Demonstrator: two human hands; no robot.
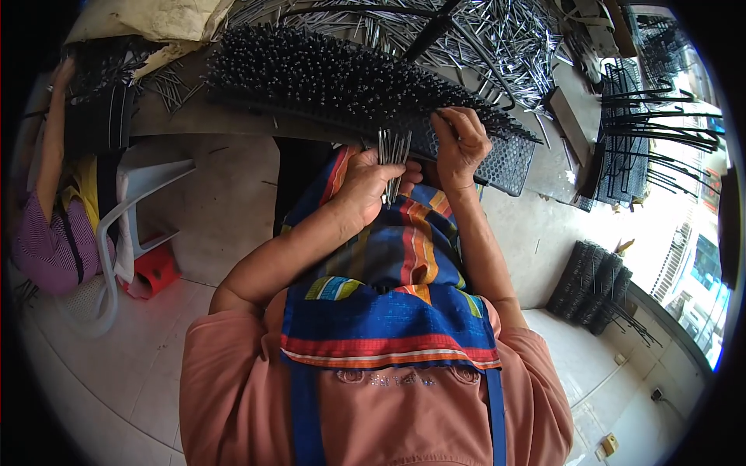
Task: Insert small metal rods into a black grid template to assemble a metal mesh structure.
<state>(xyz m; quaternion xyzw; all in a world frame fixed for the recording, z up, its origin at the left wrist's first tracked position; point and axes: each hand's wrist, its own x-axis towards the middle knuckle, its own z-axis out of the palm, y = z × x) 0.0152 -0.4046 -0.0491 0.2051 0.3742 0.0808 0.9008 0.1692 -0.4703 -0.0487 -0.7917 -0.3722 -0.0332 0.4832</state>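
Note:
My left hand [364, 180] is closed around a small bundle of thin metal rods [394, 147], fanned a little at the top, above my lap. My right hand [464, 147] is closed in a pinch over the near edge of a long black rack; what its fingertips hold, if anything, is too small to make out. The rack [507, 165] has a honeycomb of holes, bare at its right end. Densely packed dark rods [311, 74] with shiny tips stand in the rest of it.
Loose metal rods [497, 39] lie heaped on the table behind the rack. More racks with hooked black handles [660, 124] stand at right; dark bundles [588, 287] sit on the floor. At left, another person [62, 233] works beside a plastic chair [113, 233] and a red stool [155, 264].

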